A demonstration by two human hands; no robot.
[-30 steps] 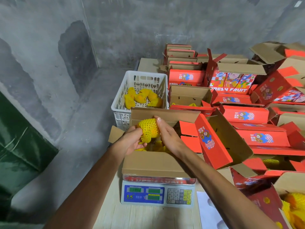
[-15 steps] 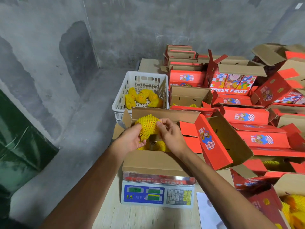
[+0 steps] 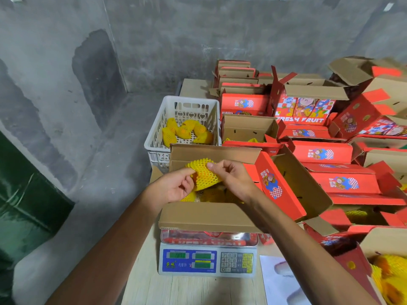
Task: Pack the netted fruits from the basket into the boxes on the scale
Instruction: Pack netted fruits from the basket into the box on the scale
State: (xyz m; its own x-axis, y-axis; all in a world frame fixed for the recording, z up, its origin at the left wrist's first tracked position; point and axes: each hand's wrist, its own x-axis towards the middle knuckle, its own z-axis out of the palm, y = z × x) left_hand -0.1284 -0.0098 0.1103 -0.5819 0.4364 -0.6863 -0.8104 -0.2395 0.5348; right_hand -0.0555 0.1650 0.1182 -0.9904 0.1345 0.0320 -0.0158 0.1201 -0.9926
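Over the open cardboard box (image 3: 209, 215) on the scale (image 3: 208, 258), both my hands hold one fruit in yellow foam netting (image 3: 203, 176). My left hand (image 3: 176, 187) pinches the net's left edge. My right hand (image 3: 231, 178) pinches its top right edge. More netted fruits (image 3: 217, 198) lie inside the box beneath. Behind the box stands the white plastic basket (image 3: 158, 137), with several yellow netted fruits (image 3: 187, 132) on its bottom.
Red fruit boxes (image 3: 321, 154), many with open flaps, crowd the table to the right and behind. An open box with netted fruit (image 3: 389, 274) sits at the near right. A sheet of paper (image 3: 279, 282) lies beside the scale. Grey concrete floor lies to the left.
The netted fruit has been lifted a little and turned between my hands. My fingers have shifted from cupping it to pinching the netting's edges.
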